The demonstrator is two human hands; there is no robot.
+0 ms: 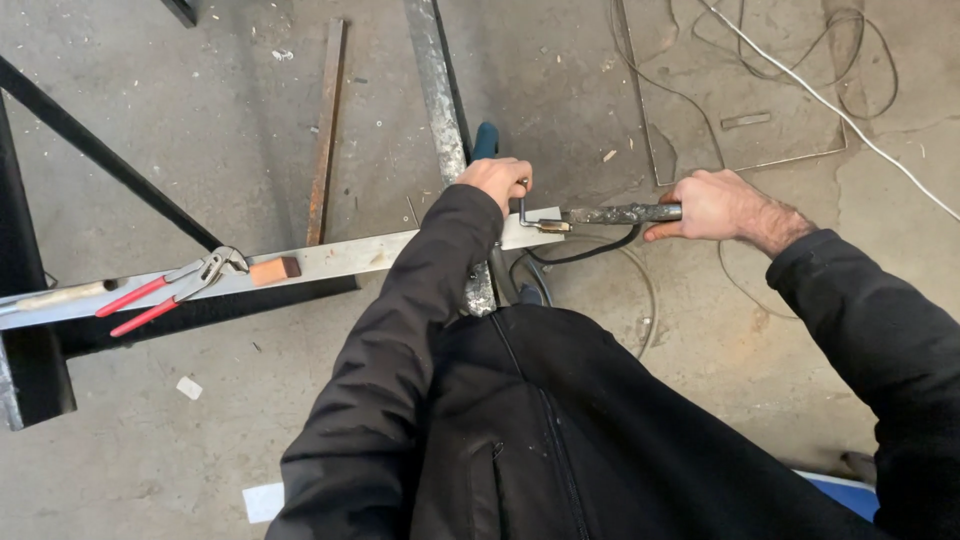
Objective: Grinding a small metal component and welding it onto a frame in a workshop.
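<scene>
Closest to us is our black jacket (pixel 560 440). Our left hand (pixel 497 180) is closed over the end of a pale steel bar (pixel 340 260), with a blue handle (pixel 485 140) peeking out at 12 o'clock from it. At 3 o'clock from that hand, our right hand (pixel 718 205) grips a welding electrode holder (pixel 615 213). At 9 o'clock, red-handled pliers (pixel 165 290) lie on the bar. Farther off, cables (pixel 800 60) curl on the concrete floor (pixel 150 120).
</scene>
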